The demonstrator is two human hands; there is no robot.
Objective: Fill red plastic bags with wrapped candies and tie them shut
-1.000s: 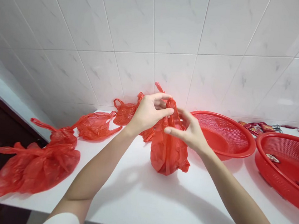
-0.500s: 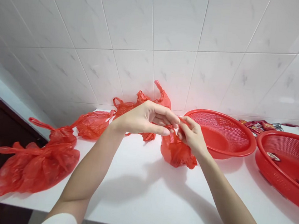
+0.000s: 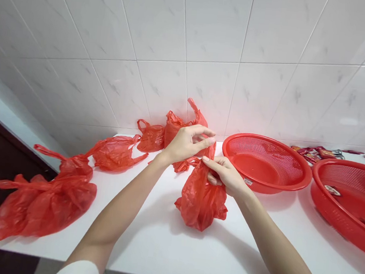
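Status on the fingers?

Right hand (image 3: 226, 175): closed, thumb over curled fingers, gripping the red bag (image 3: 200, 200) at its gathered neck. Left hand (image 3: 190, 142): narrow gap between thumb and fingertips, right at the bag's top end. Can't tell if I've got plastic pinched there.

Where's the bag?

Over the white table (image 3: 143, 247), right in front of me, body below both hands. Can't tell if its bottom touches. Taking the bag as clock centre, wall at 12: near basket (image 3: 262, 170) at 2, far basket (image 3: 328, 213) at 3, knotted-looking bags (image 3: 44, 205) at 9, small bag (image 3: 152, 138) at 10.

Which step?

Gathering or working the neck, I'd judge.

Next move calls for what?

Right grip steady, a sure left pinch on the top end, light pull. Film's thin, could tear.
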